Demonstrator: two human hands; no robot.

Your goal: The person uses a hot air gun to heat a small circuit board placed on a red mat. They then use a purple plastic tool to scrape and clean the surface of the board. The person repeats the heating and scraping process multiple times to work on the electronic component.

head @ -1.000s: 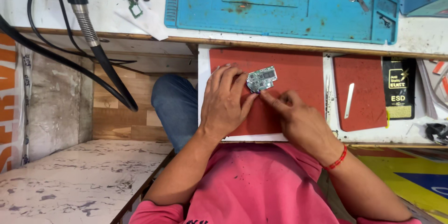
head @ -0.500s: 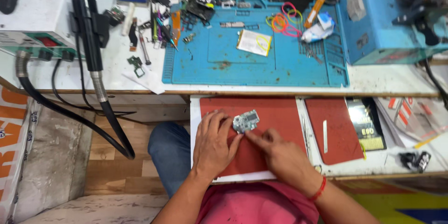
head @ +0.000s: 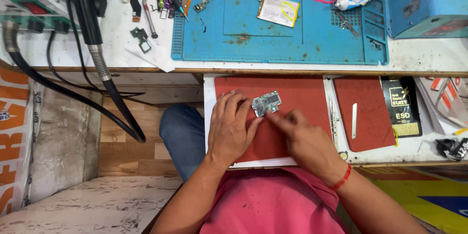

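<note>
Pinning small rectangular circuit board (head: 266, 103) on red mat (head: 297, 93): left hand (head: 231, 127) flat, right hand (head: 302, 139) forefinger pressing.

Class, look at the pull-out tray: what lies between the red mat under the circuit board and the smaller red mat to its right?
In the head view, tweezers lie on the white tray strip between the large red mat and small red mat.

We are wearing a plain pink short-sleeved shirt (head: 273, 205) of soft cloth, with no print showing on its front. Our forearms are showing bare from the elbow down to both hands: the left hand (head: 231, 129) is carrying no ring or band, and the right hand (head: 304, 141) is wearing a thin red thread bracelet (head: 342, 179) looped around its wrist. We are wearing blue denim trousers (head: 183, 134), one leg showing.
</note>
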